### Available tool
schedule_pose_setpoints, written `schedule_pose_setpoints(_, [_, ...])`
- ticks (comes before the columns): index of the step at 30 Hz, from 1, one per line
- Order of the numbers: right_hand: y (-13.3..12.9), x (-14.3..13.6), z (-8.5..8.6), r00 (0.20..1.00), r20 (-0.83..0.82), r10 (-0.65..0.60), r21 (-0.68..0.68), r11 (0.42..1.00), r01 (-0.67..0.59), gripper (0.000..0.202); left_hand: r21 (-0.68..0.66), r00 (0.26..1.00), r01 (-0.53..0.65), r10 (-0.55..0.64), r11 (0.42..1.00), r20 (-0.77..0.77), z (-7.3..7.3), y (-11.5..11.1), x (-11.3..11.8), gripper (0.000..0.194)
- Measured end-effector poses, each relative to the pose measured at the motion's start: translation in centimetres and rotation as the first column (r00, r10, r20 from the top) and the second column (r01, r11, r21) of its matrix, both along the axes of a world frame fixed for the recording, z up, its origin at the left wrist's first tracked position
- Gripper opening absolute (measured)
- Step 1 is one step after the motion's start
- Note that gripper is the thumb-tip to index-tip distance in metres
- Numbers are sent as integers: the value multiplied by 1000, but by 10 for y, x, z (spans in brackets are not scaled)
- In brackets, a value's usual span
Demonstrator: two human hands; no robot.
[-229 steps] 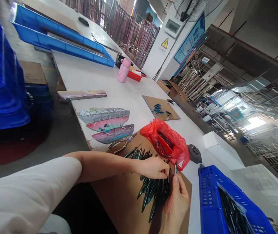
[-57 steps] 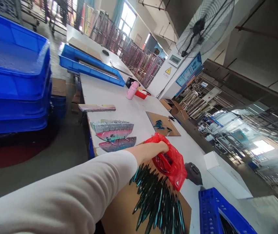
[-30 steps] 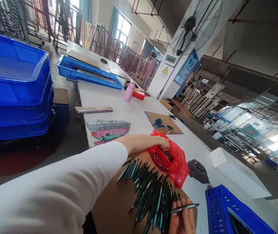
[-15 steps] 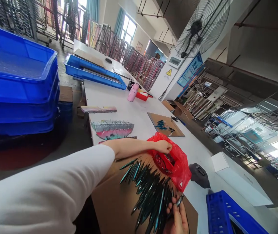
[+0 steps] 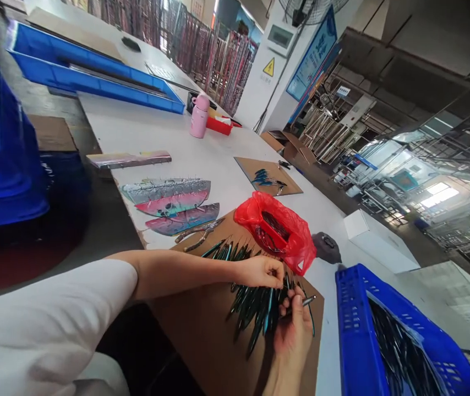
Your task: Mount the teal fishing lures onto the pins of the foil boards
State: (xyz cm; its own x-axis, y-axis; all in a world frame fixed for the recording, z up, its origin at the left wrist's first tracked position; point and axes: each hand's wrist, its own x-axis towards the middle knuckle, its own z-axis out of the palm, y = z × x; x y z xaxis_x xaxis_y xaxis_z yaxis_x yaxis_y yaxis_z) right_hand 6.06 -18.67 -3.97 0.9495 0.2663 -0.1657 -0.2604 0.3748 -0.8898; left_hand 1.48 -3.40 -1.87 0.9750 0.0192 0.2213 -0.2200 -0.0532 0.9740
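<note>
My left hand (image 5: 260,271) is closed in a pinch above the pile; whatever its fingertips hold is too small to make out. Held in my right hand (image 5: 293,325) is a slender fishing lure (image 5: 309,301), its silvery tip poking out past the thumb. Many similar dark teal lures (image 5: 252,305) lie fanned out on a brown cardboard sheet (image 5: 206,330), just under and beside both hands. Beyond them, a red plastic bag (image 5: 306,242) stands open with small dark wiry pieces inside. A pair of pliers (image 5: 202,234) rests at the cardboard's far left corner.
Painted curved boards (image 5: 169,193) lie on the white table's left. Farther back are a pink bottle (image 5: 199,116), a blue tray (image 5: 107,88) and a smaller cardboard (image 5: 288,184) with lures. To the right stand a blue crate (image 5: 353,330), a dark bundle (image 5: 326,247) and a white box (image 5: 377,242).
My left hand has come out of the red bag and moved down beside my right hand. My right hand still holds the lure. The view has turned down and to the right.
</note>
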Motion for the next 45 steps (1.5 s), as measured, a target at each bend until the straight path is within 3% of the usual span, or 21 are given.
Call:
schedule_pose_setpoints(6, [0,0,3,999,48,-1,-48,999,3,22,155,997,78,-73,985,-40,-9,10,0,13])
schedule_pose_setpoints(9, [-1,-1,2,997,70,-24,-119,992,32,24,124,997,55,-47,991,-68,-9,19,0,17])
schedule_pose_setpoints(11, [-1,-1,0,995,99,-22,-184,982,40,26,122,1000,-7,8,992,-6,-8,23,0,17])
schedule_pose_setpoints(13, [1,-3,-4,991,131,-3,-260,965,37,29,218,994,-41,17,975,110,-8,23,-1,16])
schedule_pose_setpoints(15, [3,-5,-8,989,146,21,-333,942,29,33,385,981,-60,-17,921,192,-10,21,-2,15])
schedule_pose_setpoints(18, [5,-9,-12,987,148,58,-401,916,6,38,599,971,-100,-52,794,232,-14,17,-2,12])
schedule_pose_setpoints(20, [5,-11,-13,980,179,81,-443,897,6,41,664,969,-147,-29,733,247,-14,16,-3,8])
schedule_pose_setpoints(21, [4,-13,-13,975,204,90,-469,883,17,43,661,965,-172,-9,731,262,-14,17,-3,7])
schedule_pose_setpoints(23, [4,-16,-12,958,262,121,-530,847,38,47,557,959,-200,46,806,278,-10,19,-5,7])
schedule_pose_setpoints(25, [4,-19,-11,933,308,185,-605,795,42,49,286,968,-161,95,944,230,-5,20,-7,11])
schedule_pose_setpoints(26, [5,-20,-10,922,321,217,-643,764,44,49,108,979,-114,93,988,180,-3,20,-9,15])
schedule_pose_setpoints(27, [6,-22,-9,914,324,244,-679,732,46,49,-68,989,-62,71,996,127,0,19,-10,19])
schedule_pose_setpoints(29, [7,-24,-7,909,321,266,-722,690,53,49,-344,998,24,0,939,68,5,16,-13,26])
schedule_pose_setpoints(31, [8,-26,-6,907,320,273,-731,680,53,50,-485,998,58,-37,872,52,9,13,-15,31])
schedule_pose_setpoints(35, [7,-26,-7,899,330,289,-738,673,54,50,-576,999,32,-32,817,9,16,10,-19,36])
schedule_pose_setpoints(45, [7,-26,-12,910,307,279,-715,699,27,52,-498,1000,14,-18,867,-4,15,11,-20,32])
